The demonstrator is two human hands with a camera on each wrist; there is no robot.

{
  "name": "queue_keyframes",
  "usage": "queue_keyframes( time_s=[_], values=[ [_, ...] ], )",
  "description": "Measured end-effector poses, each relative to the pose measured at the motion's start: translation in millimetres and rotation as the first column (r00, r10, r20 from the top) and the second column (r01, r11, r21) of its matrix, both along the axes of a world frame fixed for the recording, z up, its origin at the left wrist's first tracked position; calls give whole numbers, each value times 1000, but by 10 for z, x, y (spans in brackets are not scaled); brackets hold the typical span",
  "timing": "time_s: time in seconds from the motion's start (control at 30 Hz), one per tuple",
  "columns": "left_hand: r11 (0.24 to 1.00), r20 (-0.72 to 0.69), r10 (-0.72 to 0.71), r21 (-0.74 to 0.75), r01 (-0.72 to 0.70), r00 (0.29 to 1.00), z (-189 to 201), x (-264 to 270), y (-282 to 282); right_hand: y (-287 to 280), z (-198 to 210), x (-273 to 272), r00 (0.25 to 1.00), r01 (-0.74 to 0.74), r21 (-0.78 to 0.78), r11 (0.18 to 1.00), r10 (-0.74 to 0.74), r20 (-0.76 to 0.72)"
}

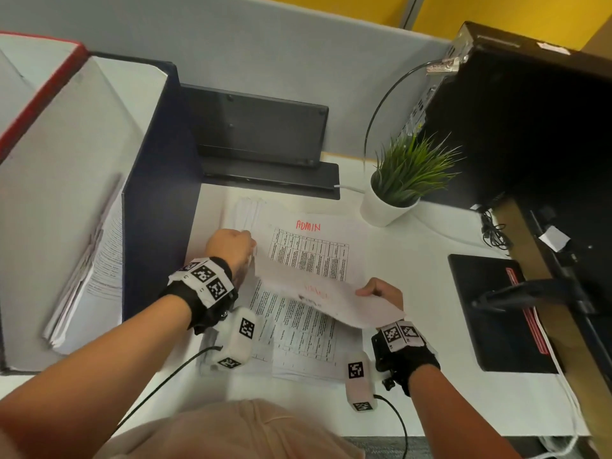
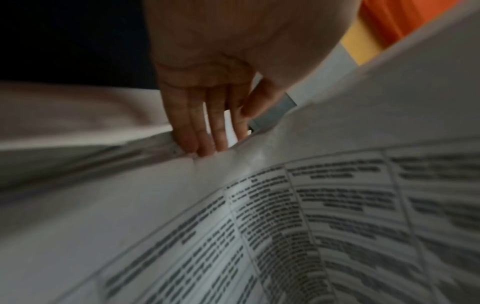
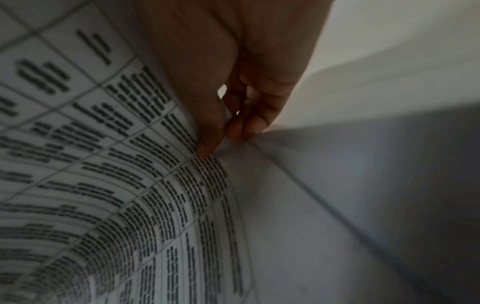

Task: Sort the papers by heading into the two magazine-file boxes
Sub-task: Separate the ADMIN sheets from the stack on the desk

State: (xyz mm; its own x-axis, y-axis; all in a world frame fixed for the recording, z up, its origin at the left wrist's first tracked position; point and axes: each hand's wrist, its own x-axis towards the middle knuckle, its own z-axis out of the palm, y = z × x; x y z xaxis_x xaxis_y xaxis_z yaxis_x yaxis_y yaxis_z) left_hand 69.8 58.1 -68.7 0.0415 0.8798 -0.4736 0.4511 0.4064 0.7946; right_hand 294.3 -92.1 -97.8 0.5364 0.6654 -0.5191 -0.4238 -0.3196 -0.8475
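Observation:
A stack of printed papers (image 1: 308, 250) lies on the white desk (image 1: 414, 376), its top page headed ADMIN in red. Above it, both hands hold one lifted sheet (image 1: 318, 293), blank back up with a red heading showing faintly through. My left hand (image 1: 231, 246) grips the sheet's left edge; in the left wrist view its fingertips (image 2: 205, 148) tuck behind the edge of the sheet (image 2: 285, 216). My right hand (image 1: 381, 291) pinches the right corner, thumb against fingers (image 3: 221, 142) on the sheet (image 3: 116, 164). At the left stand a navy file box (image 1: 155, 193) holding papers (image 1: 92, 276) and a red-edged file box (image 1: 43, 87).
A black stand (image 1: 261, 134) sits behind the stack. A potted plant (image 1: 397, 187) stands at the back right, a black computer tower (image 1: 530, 111) beyond it. A black pad (image 1: 496, 309) lies on the right of the desk. Cables run along the desk's right side.

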Motion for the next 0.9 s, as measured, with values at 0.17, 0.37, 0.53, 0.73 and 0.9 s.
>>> queue_keyframes(
  time_s=[0.17, 0.37, 0.53, 0.73, 0.9],
  values=[
    [956, -402, -284, -50, 289, 870, 92, 68, 55, -21, -12, -33, 995, 31, -52, 998, -36, -98],
    [969, -387, -223, 9, 246, 894, 73, 89, 13, 23, -61, -60, 995, 84, -37, 996, -86, -55],
    [954, -346, -251, 73, 292, 904, 6, 37, 4, 4, -37, -58, 999, 24, 2, 1000, -24, 37],
    [918, -387, -297, 137, 373, 873, -69, 33, 1, 33, -23, -63, 995, 101, 7, 995, -101, -27],
    [889, -222, -209, 363, 279, 952, -136, 17, -126, 51, -19, -42, 973, 137, -44, 990, -143, -182]
  ],
)
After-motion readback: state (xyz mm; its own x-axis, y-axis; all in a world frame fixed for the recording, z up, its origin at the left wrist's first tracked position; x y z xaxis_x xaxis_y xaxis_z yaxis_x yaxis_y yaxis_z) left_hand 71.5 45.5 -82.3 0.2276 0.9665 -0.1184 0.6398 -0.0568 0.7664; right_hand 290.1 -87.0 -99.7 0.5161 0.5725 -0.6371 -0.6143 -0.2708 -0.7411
